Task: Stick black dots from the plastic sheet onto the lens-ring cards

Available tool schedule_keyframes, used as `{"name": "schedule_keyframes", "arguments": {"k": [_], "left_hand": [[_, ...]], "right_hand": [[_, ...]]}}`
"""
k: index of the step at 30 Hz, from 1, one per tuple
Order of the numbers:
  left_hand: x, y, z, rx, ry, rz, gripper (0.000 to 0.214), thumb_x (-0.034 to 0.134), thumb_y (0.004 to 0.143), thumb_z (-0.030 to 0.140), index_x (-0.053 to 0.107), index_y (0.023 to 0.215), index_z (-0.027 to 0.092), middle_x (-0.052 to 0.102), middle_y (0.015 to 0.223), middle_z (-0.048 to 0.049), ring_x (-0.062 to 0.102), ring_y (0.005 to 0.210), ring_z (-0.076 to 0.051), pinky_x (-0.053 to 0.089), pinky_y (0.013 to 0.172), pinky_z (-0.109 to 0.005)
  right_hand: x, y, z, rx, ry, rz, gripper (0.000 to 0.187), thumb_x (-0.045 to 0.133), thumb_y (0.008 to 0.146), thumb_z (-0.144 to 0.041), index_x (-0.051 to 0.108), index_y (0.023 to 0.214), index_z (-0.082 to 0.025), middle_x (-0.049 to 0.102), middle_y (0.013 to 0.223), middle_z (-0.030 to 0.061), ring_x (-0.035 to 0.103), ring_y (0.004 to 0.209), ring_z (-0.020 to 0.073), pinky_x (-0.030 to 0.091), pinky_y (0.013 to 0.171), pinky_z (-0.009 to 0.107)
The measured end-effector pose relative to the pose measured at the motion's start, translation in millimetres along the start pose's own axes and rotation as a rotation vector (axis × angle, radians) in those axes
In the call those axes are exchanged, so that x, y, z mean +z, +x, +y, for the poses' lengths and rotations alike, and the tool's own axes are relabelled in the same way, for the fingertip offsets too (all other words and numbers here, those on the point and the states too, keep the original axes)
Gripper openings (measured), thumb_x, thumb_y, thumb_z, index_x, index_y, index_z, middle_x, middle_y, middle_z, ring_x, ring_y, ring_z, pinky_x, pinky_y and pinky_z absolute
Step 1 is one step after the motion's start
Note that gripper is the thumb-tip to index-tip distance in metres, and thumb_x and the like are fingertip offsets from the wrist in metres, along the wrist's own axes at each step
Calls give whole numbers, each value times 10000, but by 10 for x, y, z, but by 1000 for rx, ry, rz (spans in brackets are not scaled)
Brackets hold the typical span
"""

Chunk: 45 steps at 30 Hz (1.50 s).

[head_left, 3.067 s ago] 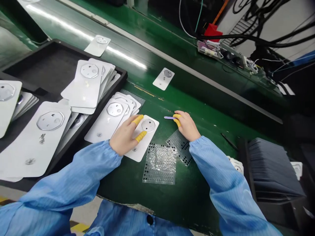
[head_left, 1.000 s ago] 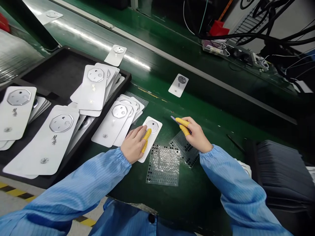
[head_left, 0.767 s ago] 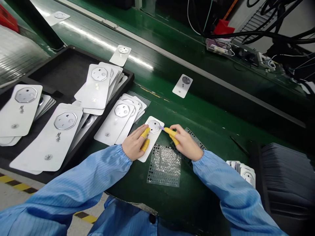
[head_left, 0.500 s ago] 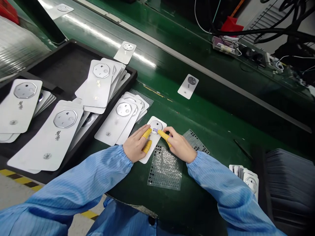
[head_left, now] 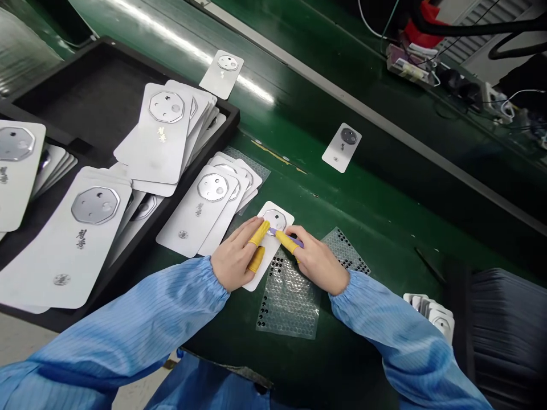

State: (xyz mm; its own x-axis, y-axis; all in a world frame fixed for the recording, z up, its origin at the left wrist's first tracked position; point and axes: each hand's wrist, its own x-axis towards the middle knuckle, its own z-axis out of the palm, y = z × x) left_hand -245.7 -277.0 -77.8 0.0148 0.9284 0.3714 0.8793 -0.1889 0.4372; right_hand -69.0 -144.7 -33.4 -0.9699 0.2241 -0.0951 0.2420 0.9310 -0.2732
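A white phone back cover (head_left: 277, 215) with a round silver camera ring lies on the green bench in front of me. My left hand (head_left: 237, 257), with yellow finger cots, rests flat on the cover and holds it down. My right hand (head_left: 314, 259) pinches a thin purple tool (head_left: 294, 241) whose tip touches the cover beside the ring. Two clear sheets dotted with small black parts lie by my right hand: one below it (head_left: 288, 299), one behind it (head_left: 346, 250).
A fanned stack of white covers (head_left: 205, 205) lies left of my hands. A black tray (head_left: 64, 114) holds more stacks. Two covers (head_left: 342, 147) (head_left: 222, 73) ride the green conveyor beyond. Dark grey stacked trays (head_left: 508, 330) and several small white parts (head_left: 431, 313) sit at right.
My right hand moved left from the dotted sheet to the cover, bringing the purple tool's tip to the camera ring. My left hand stayed on the cover. The two conveyor covers drifted right.
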Motion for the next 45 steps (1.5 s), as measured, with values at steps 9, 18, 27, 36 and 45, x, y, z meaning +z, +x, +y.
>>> {"name": "schedule_keyframes", "arguments": {"k": [9, 18, 27, 36, 45], "left_hand": [[19, 26, -8, -39, 13, -108, 137, 542, 668, 84, 668, 722, 94, 435, 1390, -241, 347, 1333, -405, 388, 1083, -564], [82, 9, -73, -38, 78, 60, 284, 480, 858, 188, 605, 1080, 63, 432, 1366, -247, 384, 1306, -376, 425, 1035, -583], [182, 17, -73, -65, 46, 122, 271, 491, 902, 237, 597, 1113, 103, 495, 1349, -222, 420, 1306, -346, 404, 1060, -579], [-69, 93, 27, -270, -137, 93, 572, 616, 844, 319, 457, 1321, 48, 572, 1290, -275, 559, 1194, -385, 456, 968, -618], [-1368, 181, 983, -356, -801, -72, 570, 776, 730, 304, 598, 1264, 212, 695, 1200, -101, 688, 1023, -307, 629, 783, -377]], "right_hand": [[-67, 58, -29, 128, 109, -76, 421, 398, 758, 61, 635, 1021, -167, 475, 1105, 80, 543, 784, 136, 482, 530, 241], [-199, -134, 293, 175, 246, 348, 375, 414, 898, -76, 574, 1216, -193, 521, 1169, 86, 557, 1064, 176, 493, 913, 356], [-62, 46, 298, 248, 228, 414, 169, 530, 887, -158, 667, 985, -149, 548, 1243, 153, 446, 1242, 278, 358, 1067, 557], [-187, 373, 20, 392, 648, 493, 252, 553, 915, -374, 594, 841, -136, 642, 828, 24, 634, 726, 128, 563, 665, 295], [-954, -583, -731, 245, 1299, 742, 257, 725, 756, -406, 567, 737, -203, 614, 640, -23, 610, 533, 115, 530, 434, 223]]}}
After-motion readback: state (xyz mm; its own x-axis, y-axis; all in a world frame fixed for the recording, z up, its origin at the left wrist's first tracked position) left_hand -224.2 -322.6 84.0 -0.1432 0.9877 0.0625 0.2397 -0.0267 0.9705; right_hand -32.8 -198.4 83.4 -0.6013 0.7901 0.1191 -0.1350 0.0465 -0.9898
